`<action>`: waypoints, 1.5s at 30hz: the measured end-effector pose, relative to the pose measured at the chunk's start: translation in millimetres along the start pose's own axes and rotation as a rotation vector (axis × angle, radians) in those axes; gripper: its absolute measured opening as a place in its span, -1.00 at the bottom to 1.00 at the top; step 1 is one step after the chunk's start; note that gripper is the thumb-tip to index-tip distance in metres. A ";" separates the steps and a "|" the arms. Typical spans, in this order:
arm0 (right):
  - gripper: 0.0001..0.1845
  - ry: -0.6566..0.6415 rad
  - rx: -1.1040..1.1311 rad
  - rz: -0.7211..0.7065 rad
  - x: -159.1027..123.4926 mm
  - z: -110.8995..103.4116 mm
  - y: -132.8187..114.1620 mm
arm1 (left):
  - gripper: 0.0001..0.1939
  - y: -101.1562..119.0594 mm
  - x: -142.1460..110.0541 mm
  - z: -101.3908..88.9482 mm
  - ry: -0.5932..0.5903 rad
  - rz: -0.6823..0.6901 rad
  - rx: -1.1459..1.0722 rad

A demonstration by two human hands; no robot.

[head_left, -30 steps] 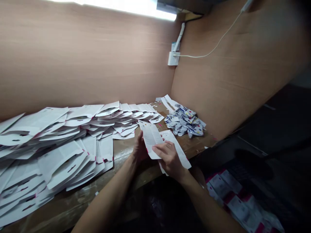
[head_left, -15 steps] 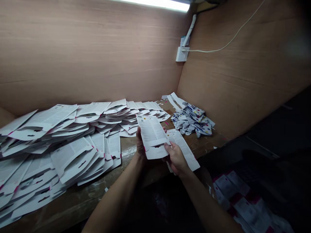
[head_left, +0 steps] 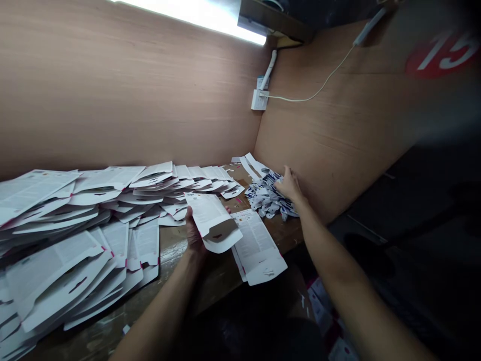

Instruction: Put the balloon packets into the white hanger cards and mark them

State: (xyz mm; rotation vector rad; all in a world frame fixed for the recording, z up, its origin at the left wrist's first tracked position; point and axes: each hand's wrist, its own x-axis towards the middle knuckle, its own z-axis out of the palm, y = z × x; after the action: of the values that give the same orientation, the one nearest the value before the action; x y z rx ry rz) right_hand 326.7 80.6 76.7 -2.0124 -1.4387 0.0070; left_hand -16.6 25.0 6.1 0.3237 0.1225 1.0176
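My left hand point(head_left: 194, 234) is closed around the sides of a white printed cardboard sleeve point(head_left: 212, 215). The sleeve's flap end, with a hang hole, faces me and its mouth gapes a little. At the right, my right hand point(head_left: 290, 186) reaches onto a heap of small white packets point(head_left: 268, 194) with blue lettering and coloured dots. Its thumb is at the packets and another finger sticks up apart from it; the rest of the fingers are partly hidden. Beside the held sleeve, more white sleeves point(head_left: 257, 245) lie stacked at the table's front edge.
Overlapping white sleeves point(head_left: 93, 193) cover the table's left and back. Wooden panels point(head_left: 150, 100) rise behind and at the right, with a white socket point(head_left: 259, 100) and cable in the corner. White strips point(head_left: 251, 165) lie behind the packets. Below right are more pink-and-white packages point(head_left: 323, 306).
My right hand has left the sleeve and moved right to the packet heap. My left hand keeps the sleeve, whose mouth now gapes wider. The view has turned to the right.
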 end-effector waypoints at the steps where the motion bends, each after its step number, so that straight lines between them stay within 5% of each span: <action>1: -0.39 -0.055 -0.007 0.003 13.4 -0.7 5.7 | -0.02 0.0 0.5 -0.8 0.001 0.001 -0.003; 5: -0.64 -0.150 -0.052 0.026 21.6 5.0 21.6 | -0.04 1.2 2.2 -5.0 0.019 -0.008 -0.005; 11: -0.56 0.108 0.006 0.010 -6.8 -14.8 27.0 | -0.03 1.9 4.1 -8.0 0.037 0.013 0.045; 14: -0.71 0.199 0.342 -0.098 -48.3 -25.3 13.1 | -0.05 0.3 3.5 -6.3 0.075 0.052 0.055; 17: -0.85 0.060 0.779 -0.234 -113.8 -26.1 -9.7 | -0.06 -1.2 2.2 -4.9 0.105 0.073 0.048; 21: -0.75 -0.266 0.778 -0.468 -186.8 -16.1 -42.7 | -0.04 -4.9 -0.1 -3.7 0.109 0.059 0.010; 25: -0.57 -0.384 0.584 -0.887 -200.8 2.4 -67.4 | -0.01 -9.5 -4.7 1.2 0.080 -0.048 -0.006; 29: -0.57 -0.291 0.369 -1.031 -192.8 15.2 -71.5 | -0.02 -7.6 -9.0 5.1 0.049 -0.059 -0.023; 38: -0.48 -0.216 0.130 -0.954 -198.2 25.4 -81.0 | -0.14 -13.3 -2.9 4.0 0.089 0.009 -0.016; 42: -0.43 -0.045 0.136 -0.782 -226.9 33.0 -100.3 | -0.11 -13.9 -1.1 5.3 0.115 0.059 -0.019; 45: -0.38 -0.088 0.159 -0.785 -254.1 36.3 -106.5 | -0.06 -9.7 -2.3 4.8 0.130 0.034 -0.036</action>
State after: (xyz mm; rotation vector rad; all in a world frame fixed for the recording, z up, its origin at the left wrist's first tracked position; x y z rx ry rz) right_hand 123.0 -97.0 11.7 -1.2279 -2.1173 -0.1234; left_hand -8.8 17.3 7.4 0.2270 0.2161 1.0730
